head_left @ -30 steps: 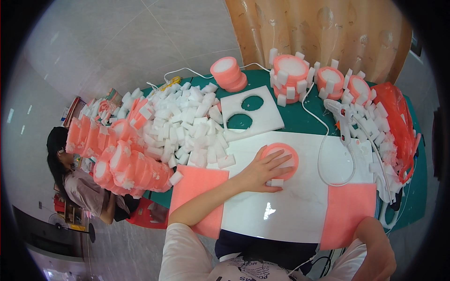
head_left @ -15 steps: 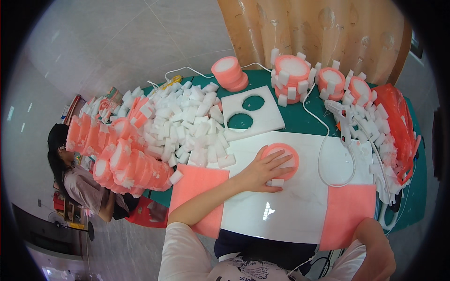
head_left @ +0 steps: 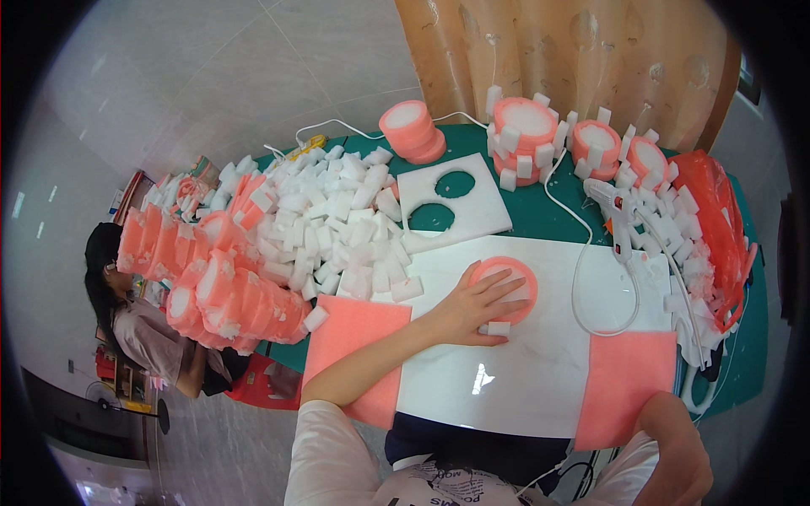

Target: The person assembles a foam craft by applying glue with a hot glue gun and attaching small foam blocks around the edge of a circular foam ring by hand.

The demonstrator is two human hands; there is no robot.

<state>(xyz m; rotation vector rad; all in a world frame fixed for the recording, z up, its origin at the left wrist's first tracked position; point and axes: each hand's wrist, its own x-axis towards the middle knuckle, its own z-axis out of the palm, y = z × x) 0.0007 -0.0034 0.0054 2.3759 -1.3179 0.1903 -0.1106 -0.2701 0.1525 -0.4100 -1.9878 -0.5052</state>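
Note:
My left hand (head_left: 474, 305) lies flat with spread fingers over a round pink foam ring with a white centre (head_left: 521, 281) on the glossy white board (head_left: 472, 396). A small white foam block (head_left: 499, 329) sits at the near edge of the ring, beside my thumb; whether the thumb touches it is hard to make out. The left forearm crosses a pink foam sheet (head_left: 359, 346). At the lower right my right arm is bent over another pink foam sheet (head_left: 629, 371), and its hand is out of view.
A white glue gun (head_left: 620, 221) with a looping cable lies at the right. Loose white foam blocks (head_left: 337, 228) and stacked pink foam rings (head_left: 245, 299) cover the left. Behind the board is a white foam sheet with two holes (head_left: 489, 198). A person (head_left: 152, 333) sits at far left.

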